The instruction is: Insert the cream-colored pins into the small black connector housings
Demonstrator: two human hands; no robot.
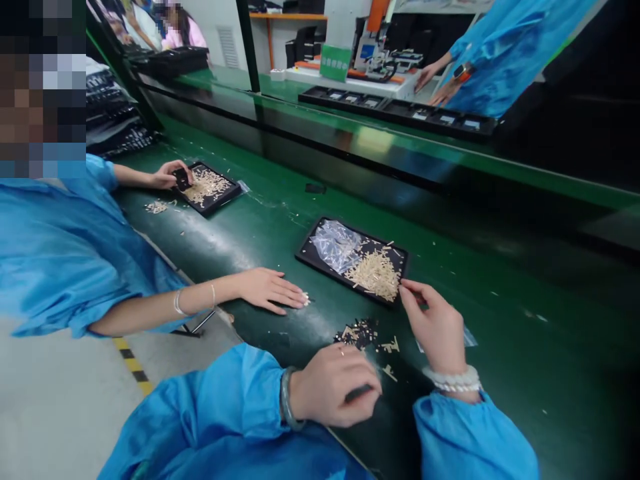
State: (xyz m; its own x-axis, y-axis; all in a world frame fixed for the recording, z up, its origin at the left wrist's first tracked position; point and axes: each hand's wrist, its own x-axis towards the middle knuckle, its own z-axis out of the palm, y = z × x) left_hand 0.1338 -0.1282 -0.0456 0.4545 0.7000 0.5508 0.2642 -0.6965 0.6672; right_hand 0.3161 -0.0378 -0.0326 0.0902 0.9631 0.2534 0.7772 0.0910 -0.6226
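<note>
My left hand [333, 383] is curled in front of me, closed round a small black piece [359, 393] that is mostly hidden by the fingers. My right hand [436, 327] pinches at the near right corner of a black tray [320, 265]; what its fingertips hold cannot be made out. In that tray lie a heap of small tan strips [376, 273] and a crumpled clear plastic bag [336, 245]. Just beyond my left hand, small black bits [356, 333] are scattered on the green table with a few tan pieces [391, 345].
At left, a co-worker's hand [273, 290] rests flat on the table; the other hand [173, 176] is at a second black tray [213, 208] of tan strips. Across a raised ledge, another person's hands [447, 90] are near a row of black trays [360, 107].
</note>
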